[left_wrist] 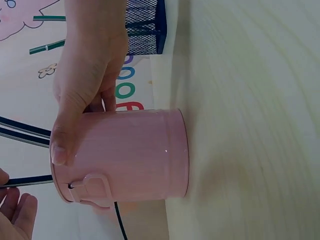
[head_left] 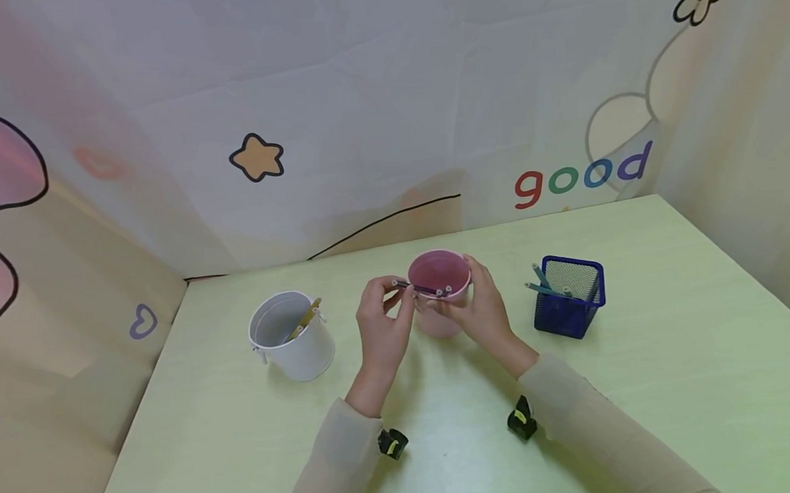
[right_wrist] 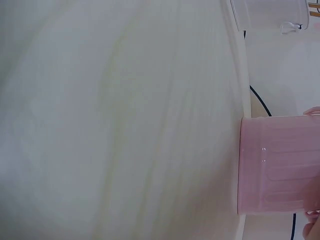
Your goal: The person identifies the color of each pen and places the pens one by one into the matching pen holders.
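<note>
In the head view, the left hand (head_left: 380, 334) pinches a dark pencil (left_wrist: 31, 180) at the rim of a pink metal bucket (left_wrist: 125, 155). In the left wrist view that pencil's other end goes inside the rim. Two more dark pencils (left_wrist: 26, 131) stick out of the same bucket. My right hand (head_left: 485, 312) grips the bucket at its rim, thumb on the near outside wall. The bucket stands upright on the table; the lower ends of the pencils are hidden inside it.
To the left, a white bucket (head_left: 310, 357) holds yellow pencils (head_left: 304, 320). A blue mesh pen holder (head_left: 559, 320) with green pencils (head_left: 541, 276) stands to the right. The pale green table (head_left: 441, 448) meets a printed cloth backdrop (head_left: 377, 116) behind.
</note>
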A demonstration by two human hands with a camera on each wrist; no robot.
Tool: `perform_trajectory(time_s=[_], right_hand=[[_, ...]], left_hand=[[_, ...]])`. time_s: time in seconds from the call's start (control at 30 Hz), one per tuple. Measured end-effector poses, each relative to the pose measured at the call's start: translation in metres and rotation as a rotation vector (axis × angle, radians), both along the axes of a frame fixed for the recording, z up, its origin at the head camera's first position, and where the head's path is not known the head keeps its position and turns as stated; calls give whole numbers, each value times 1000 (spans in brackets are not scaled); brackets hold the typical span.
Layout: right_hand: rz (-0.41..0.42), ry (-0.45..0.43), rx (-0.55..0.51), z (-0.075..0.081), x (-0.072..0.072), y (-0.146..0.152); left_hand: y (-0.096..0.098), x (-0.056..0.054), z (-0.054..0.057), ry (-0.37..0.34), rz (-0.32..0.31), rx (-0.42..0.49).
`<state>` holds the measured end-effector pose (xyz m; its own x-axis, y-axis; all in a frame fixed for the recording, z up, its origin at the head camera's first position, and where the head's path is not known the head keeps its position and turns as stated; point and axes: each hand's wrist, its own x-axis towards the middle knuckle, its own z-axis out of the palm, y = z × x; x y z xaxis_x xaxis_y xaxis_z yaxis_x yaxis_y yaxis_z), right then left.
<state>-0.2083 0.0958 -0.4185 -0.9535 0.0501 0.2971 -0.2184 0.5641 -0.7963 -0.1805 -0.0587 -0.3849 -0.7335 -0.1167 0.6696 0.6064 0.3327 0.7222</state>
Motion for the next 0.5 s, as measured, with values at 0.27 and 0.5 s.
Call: perform_trajectory(time_s=[0.27,0.5], right_hand=[[3,0,0,3,0,0],[8,9,1,2,1,0]], left_hand=[[0,-5,-5,2,2,-44],[2,-7,-9,-21,3,-70]])
